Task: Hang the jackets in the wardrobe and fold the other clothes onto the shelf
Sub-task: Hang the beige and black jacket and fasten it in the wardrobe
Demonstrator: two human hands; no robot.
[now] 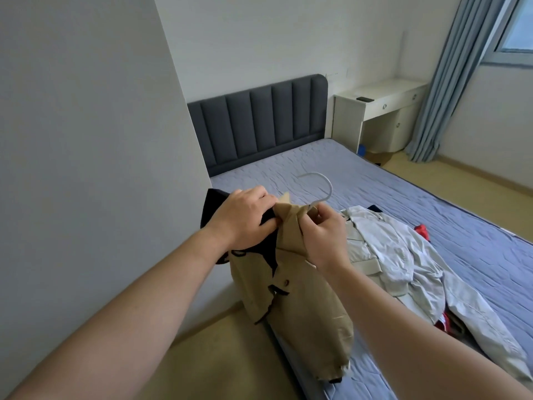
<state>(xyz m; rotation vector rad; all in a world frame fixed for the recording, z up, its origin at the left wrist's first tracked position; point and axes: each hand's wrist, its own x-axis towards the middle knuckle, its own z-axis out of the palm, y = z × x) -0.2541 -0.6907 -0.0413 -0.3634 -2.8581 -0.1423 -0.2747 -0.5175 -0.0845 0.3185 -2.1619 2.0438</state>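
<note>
A tan jacket (pixel 305 307) with a dark lining hangs in front of me over the bed's near edge, on a pale hanger (pixel 323 186) whose hook sticks up above the collar. My left hand (pixel 245 217) grips the jacket's collar and dark lining on the left. The collar at the hanger's neck is pinched by my right hand (pixel 323 235). On the bed to the right lies a heap of clothes: a light grey jacket (pixel 398 255) on top, with a red garment (pixel 421 230) and a dark one showing beneath it.
The bed (pixel 432 203) has a blue quilted cover and a dark padded headboard (pixel 259 122). A white panel (pixel 86 140) rises close on my left. A white desk (pixel 380 111) and blue curtain (pixel 450 82) stand at the far right. Tan floor lies below.
</note>
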